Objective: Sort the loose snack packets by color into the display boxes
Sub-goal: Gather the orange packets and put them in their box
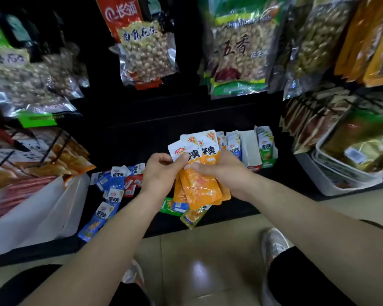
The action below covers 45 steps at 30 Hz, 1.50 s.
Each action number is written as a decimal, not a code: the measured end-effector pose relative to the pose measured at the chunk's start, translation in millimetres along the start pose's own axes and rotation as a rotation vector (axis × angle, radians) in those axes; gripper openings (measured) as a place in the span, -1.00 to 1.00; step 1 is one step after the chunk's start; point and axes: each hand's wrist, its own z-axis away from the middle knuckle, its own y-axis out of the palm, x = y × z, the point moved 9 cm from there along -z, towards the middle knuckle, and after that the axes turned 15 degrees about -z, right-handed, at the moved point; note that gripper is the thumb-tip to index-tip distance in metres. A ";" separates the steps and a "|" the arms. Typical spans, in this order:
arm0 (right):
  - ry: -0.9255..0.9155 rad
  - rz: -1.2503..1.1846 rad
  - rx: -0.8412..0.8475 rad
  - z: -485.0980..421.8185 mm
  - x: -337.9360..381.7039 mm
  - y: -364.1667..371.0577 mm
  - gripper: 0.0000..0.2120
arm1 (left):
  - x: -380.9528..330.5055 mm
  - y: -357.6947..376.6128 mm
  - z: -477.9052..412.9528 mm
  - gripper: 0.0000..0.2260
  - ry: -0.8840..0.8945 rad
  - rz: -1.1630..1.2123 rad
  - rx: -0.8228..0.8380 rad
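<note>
Both hands hold a stack of orange snack packets (pixel 199 182) upright above the dark bottom shelf. My left hand (pixel 161 171) grips the stack's left side, thumb across the front. My right hand (pixel 217 171) grips its right side, fingers curled round the edge. Loose blue packets (pixel 111 188) and red packets (pixel 132 183) lie scattered on the shelf to the left. A green packet (pixel 170 205) and a yellow-green packet (pixel 192 216) lie under the stack near the shelf edge. Behind the hands stand the display boxes (pixel 250 151), one with blue packets (pixel 233 145), one with green packets (pixel 266 149).
A white box of sausage-like packs (pixel 38 202) stands at the left. White trays of vacuum packs (pixel 349 171) sit at the right. Large bags of peanuts (pixel 146 49) hang above the shelf. My shoes (pixel 273 244) rest on the tiled floor below.
</note>
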 end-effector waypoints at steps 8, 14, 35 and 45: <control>-0.155 -0.082 -0.180 22.4 9.8 15.1 -0.63 | -24.3 47.5 67.9 -0.54 -0.161 0.629 0.445; -0.254 0.251 -0.184 -4.3 11.4 14.4 -0.53 | -18.1 39.4 47.3 -0.70 -0.202 0.742 0.286; -0.236 -0.059 -0.138 -20.8 23.7 -6.6 -0.70 | -8.9 20.8 -1.6 -0.66 -0.180 0.617 0.328; -0.247 -0.220 -0.208 -20.3 21.0 -21.7 -0.74 | -7.1 14.5 -2.6 -0.65 -0.167 0.628 0.246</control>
